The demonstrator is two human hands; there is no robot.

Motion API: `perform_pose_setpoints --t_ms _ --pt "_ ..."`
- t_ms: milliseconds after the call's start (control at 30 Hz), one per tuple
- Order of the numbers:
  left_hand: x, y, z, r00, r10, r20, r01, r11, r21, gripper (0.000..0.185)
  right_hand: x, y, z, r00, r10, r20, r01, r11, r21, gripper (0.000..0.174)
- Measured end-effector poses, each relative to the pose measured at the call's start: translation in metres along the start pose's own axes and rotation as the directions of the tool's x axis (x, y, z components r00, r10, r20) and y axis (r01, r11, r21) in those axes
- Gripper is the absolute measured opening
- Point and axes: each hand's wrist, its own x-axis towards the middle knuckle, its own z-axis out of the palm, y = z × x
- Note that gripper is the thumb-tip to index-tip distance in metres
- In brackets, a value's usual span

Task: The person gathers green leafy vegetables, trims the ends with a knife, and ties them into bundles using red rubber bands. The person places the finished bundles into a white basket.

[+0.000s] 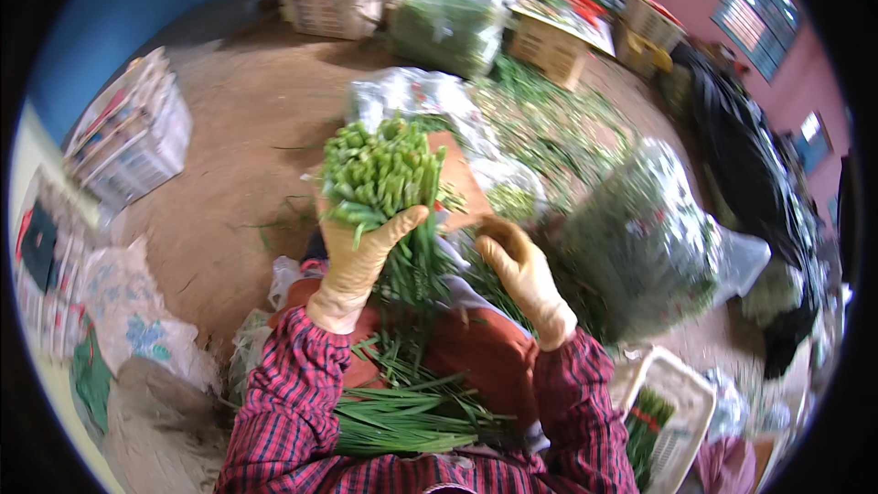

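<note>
My gloved left hand [363,254] is wrapped around a thick bunch of green stalks [384,168], which look like chives, cut ends uppermost. Its leaves hang down over my lap. To its right my gloved right hand [525,274] is raised, fingers curled apart from the thumb, with nothing seen between them. Behind the bunch lies a brown board [459,171] with small pale trimmings on it. Long green leaves [411,418] lie across my lap, against the checked shirt.
Right of me stands a large clear bag of greens [638,240]; a white crate [675,418] holds a tied green bundle. Trimmings [549,130] litter the floor ahead. Further off are a full bag [446,27], stacked crates [336,0] and a partly visible person. A white crate [137,137] stands left.
</note>
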Motion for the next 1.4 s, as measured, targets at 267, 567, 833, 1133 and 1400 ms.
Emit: perform_pose_setpoints --t_ms 267,567,833,1133,1400 --pt "-0.05 0.025 0.055 0.455 0.372 0.809 -0.828 0.511 0.231 0.048 -0.08 0.013 -0.001 0.95 0.148 0.274 -0.312 0.486 0.816 0.068" --pt "-0.132 0.017 0.116 0.089 0.303 0.949 -0.929 0.37 -0.031 0.034 -0.179 0.009 -0.058 0.958 0.212 0.193 -0.259 0.352 0.899 0.039" --pt "-0.141 0.005 0.145 0.295 0.375 0.879 -0.762 0.647 -0.021 0.047 -0.316 0.042 -0.145 0.796 0.126 -0.593 0.056 0.959 0.279 0.044" --pt "-0.147 -0.019 0.144 0.661 -0.067 0.747 -0.236 0.927 0.292 0.068 -0.541 0.301 -0.201 0.069 0.154 -0.986 -0.995 0.075 -0.058 0.072" --pt "-0.158 -0.014 0.153 0.654 -0.071 0.753 -0.447 0.767 0.46 0.074 -0.545 0.359 -0.18 0.045 0.098 -0.994 -0.999 -0.023 -0.047 0.078"
